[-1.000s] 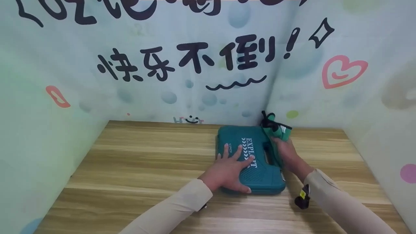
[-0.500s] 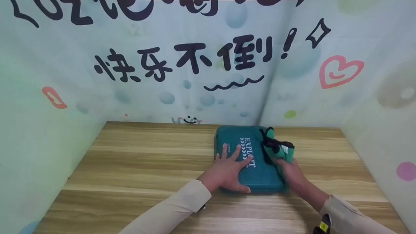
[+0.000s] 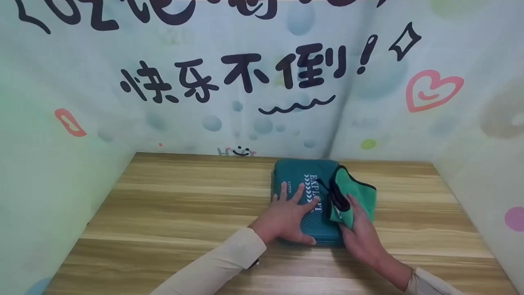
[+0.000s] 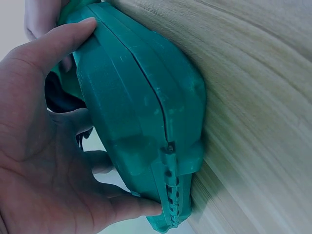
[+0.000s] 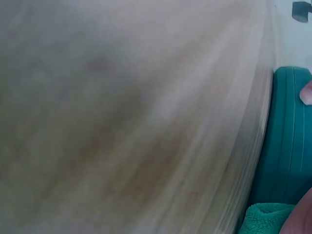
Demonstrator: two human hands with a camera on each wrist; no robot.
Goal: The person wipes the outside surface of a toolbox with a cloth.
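Note:
A teal plastic carrying case (image 3: 305, 167) with white lettering lies flat near the back of the table. My left hand (image 3: 288, 215) rests on its lid with fingers spread. From the left wrist view, the thumb and a finger reach over the rounded edge of the case (image 4: 126, 97), close to its hinge. At the case's right side, my right hand (image 3: 362, 237) grips a folded green cloth (image 3: 362, 190) with black edging, which covers the handle side. The right wrist view catches only a fuzzy corner of the cloth (image 5: 265, 219) beside the case (image 5: 287, 141).
Wood-grain table (image 3: 172, 205) extends around the case, mostly to the left. A printed fabric backdrop (image 3: 237, 119) with writing rises behind the table, and similar panels border both sides.
My right hand has drawn the cloth toward me along the case's right side, and the cloth now spreads wider. My left hand has stayed on the lid.

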